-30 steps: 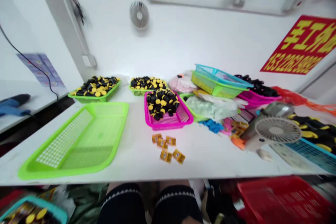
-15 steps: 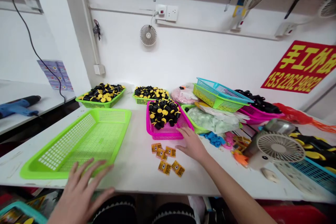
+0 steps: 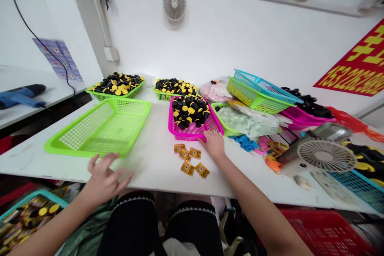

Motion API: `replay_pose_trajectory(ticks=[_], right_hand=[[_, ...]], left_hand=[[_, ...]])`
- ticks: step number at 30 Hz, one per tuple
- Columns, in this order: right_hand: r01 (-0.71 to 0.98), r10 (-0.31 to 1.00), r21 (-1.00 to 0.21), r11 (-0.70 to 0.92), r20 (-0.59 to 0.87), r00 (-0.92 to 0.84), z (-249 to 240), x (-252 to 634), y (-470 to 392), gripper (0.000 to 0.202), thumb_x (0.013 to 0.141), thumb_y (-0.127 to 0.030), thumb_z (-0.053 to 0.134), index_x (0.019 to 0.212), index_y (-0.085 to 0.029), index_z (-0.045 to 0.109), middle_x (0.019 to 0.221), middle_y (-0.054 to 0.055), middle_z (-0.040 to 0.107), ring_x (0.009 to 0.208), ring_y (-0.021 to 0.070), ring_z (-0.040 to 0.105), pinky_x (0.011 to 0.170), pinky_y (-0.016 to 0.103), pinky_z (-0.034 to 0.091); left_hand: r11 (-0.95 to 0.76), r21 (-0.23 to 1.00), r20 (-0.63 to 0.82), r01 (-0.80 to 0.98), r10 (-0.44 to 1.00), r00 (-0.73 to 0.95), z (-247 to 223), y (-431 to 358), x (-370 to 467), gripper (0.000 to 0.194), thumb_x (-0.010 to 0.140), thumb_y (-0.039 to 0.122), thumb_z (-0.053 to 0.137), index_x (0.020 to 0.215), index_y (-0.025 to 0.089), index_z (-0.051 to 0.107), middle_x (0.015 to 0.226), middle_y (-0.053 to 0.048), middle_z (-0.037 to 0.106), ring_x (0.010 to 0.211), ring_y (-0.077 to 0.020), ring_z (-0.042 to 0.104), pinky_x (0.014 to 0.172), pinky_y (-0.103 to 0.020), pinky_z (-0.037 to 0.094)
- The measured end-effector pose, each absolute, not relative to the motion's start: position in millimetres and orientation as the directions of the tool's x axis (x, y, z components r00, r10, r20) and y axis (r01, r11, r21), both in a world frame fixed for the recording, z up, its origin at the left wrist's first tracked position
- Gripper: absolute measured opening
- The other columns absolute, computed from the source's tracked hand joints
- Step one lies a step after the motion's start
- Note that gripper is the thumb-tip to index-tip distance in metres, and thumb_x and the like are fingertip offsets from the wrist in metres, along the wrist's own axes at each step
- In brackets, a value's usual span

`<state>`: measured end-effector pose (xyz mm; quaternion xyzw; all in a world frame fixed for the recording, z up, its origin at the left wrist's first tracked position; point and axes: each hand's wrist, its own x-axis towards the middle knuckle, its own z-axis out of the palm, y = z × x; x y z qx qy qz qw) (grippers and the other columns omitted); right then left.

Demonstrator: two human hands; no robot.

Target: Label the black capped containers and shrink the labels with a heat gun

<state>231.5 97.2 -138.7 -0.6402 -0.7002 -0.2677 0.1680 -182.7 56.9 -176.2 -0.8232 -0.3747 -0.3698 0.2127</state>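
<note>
My right hand [image 3: 214,143] is at the front right corner of a pink basket [image 3: 180,133], fingers curled over its rim. Inside that basket is a heap of small black cylinders with yellow ends [image 3: 192,110]. Several small orange printed packets [image 3: 187,169] lie on the white table just in front of it. My left hand [image 3: 105,176], its fingers apart and holding nothing, hovers by the front rim of a large green basket [image 3: 90,153] with nothing in it. Whether the left fingertips touch that rim I cannot tell.
Two green baskets of black-and-yellow cylinders [image 3: 118,88] stand at the back. Stacked baskets [image 3: 258,96], plastic bags [image 3: 246,122] and a small fan [image 3: 324,156] crowd the right side. Below the table's front edge are a teal basket [image 3: 48,195] and a red basket [image 3: 324,228].
The camera view has tilted downward. My right hand has closed over the pink basket's rim. My left hand has moved beside the large green basket's front rim, still open.
</note>
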Motion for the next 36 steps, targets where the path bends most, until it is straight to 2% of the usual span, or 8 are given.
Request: replay_pose_trajectory(ticks=[3, 7, 12, 21, 25, 29, 33, 36], right_hand=[[0.989, 0.805, 0.143, 0.043, 0.581, -0.119, -139, 230, 97, 0.019, 0.086, -0.035, 0.058, 0.087, -0.017, 0.063, 0.089, 0.010, 0.069, 0.087, 0.0256, 0.054, 0.074, 0.035, 0.027], [0.993, 0.818, 0.111, 0.035, 0.568, -0.092, -137, 229, 96, 0.019, 0.085, -0.036, 0.059, 0.086, -0.018, 0.062, 0.088, 0.009, 0.069, 0.087, 0.0258, 0.053, 0.074, 0.035, 0.027], [0.994, 0.827, 0.105, 0.035, 0.555, -0.088, -138, 230, 96, 0.020, 0.084, -0.037, 0.059, 0.087, -0.017, 0.061, 0.090, 0.009, 0.069, 0.089, 0.0259, 0.053, 0.073, 0.035, 0.026], [0.993, 0.811, 0.115, 0.039, 0.577, -0.099, -142, 231, 96, 0.022, 0.087, -0.038, 0.054, 0.089, -0.017, 0.061, 0.090, 0.009, 0.067, 0.089, 0.0261, 0.053, 0.078, 0.036, 0.027], [0.993, 0.811, 0.093, 0.077, 0.573, -0.117, -142, 231, 90, 0.028, 0.090, -0.039, 0.049, 0.100, -0.016, 0.062, 0.095, 0.010, 0.067, 0.092, 0.0257, 0.053, 0.087, 0.037, 0.029], [0.995, 0.825, 0.040, 0.089, 0.557, -0.096, -134, 228, 84, 0.043, 0.090, -0.053, 0.045, 0.102, -0.016, 0.064, 0.096, 0.011, 0.068, 0.093, 0.0260, 0.056, 0.087, 0.037, 0.033], [0.998, 0.938, -0.038, 0.057, 0.345, -0.040, -105, 228, 94, 0.051, 0.081, -0.065, 0.052, 0.096, -0.018, 0.069, 0.092, 0.010, 0.070, 0.089, 0.0277, 0.062, 0.079, 0.036, 0.040], [0.945, 0.955, -0.154, 0.289, 0.118, -0.273, -70, 227, 118, 0.057, 0.070, -0.057, 0.070, 0.114, -0.022, 0.065, 0.105, 0.008, 0.069, 0.095, 0.0254, 0.063, 0.081, 0.032, 0.044]], left_hand=[[-0.804, -0.165, 0.649, 0.572, 0.348, 0.677, -174, 44, -128, 0.015, 0.084, 0.020, 0.059, 0.098, 0.025, 0.065, 0.120, -0.009, 0.055, 0.118, -0.0267, 0.048, 0.107, -0.052, 0.030], [-0.871, 0.061, 0.451, 0.487, 0.459, 0.765, -167, 60, -45, 0.046, 0.092, 0.033, 0.047, 0.136, 0.018, 0.045, 0.147, -0.016, 0.037, 0.134, -0.0286, 0.036, 0.109, -0.046, 0.032], [-0.858, 0.177, 0.241, 0.483, 0.513, 0.824, -171, 94, -3, 0.070, 0.090, 0.057, 0.042, 0.148, 0.019, 0.029, 0.156, -0.017, 0.020, 0.143, -0.0346, 0.019, 0.113, -0.055, 0.019], [-0.873, 0.110, 0.337, 0.474, 0.482, 0.809, -171, 76, -15, 0.053, 0.093, 0.051, 0.041, 0.142, 0.031, 0.041, 0.156, -0.012, 0.021, 0.140, -0.0350, 0.022, 0.112, -0.060, 0.014], [-0.886, 0.043, 0.346, 0.461, 0.446, 0.826, -177, 50, -31, 0.052, 0.093, 0.050, 0.042, 0.141, 0.029, 0.044, 0.156, -0.009, 0.025, 0.139, -0.0354, 0.025, 0.113, -0.056, 0.017], [-0.886, -0.033, 0.304, 0.462, 0.431, 0.850, -184, 34, -53, 0.062, 0.093, 0.050, 0.043, 0.147, 0.023, 0.032, 0.151, -0.008, 0.037, 0.134, -0.0305, 0.038, 0.113, -0.051, 0.021], [-0.856, -0.102, 0.313, 0.506, 0.455, 0.833, -192, 32, -68, 0.057, 0.091, 0.046, 0.050, 0.142, 0.022, 0.041, 0.143, -0.008, 0.048, 0.127, -0.0284, 0.049, 0.105, -0.047, 0.037], [-0.847, -0.156, 0.318, 0.508, 0.444, 0.838, -197, 30, -72, 0.040, 0.091, 0.032, 0.054, 0.129, 0.018, 0.057, 0.130, -0.009, 0.060, 0.115, -0.0272, 0.060, 0.095, -0.042, 0.049]])
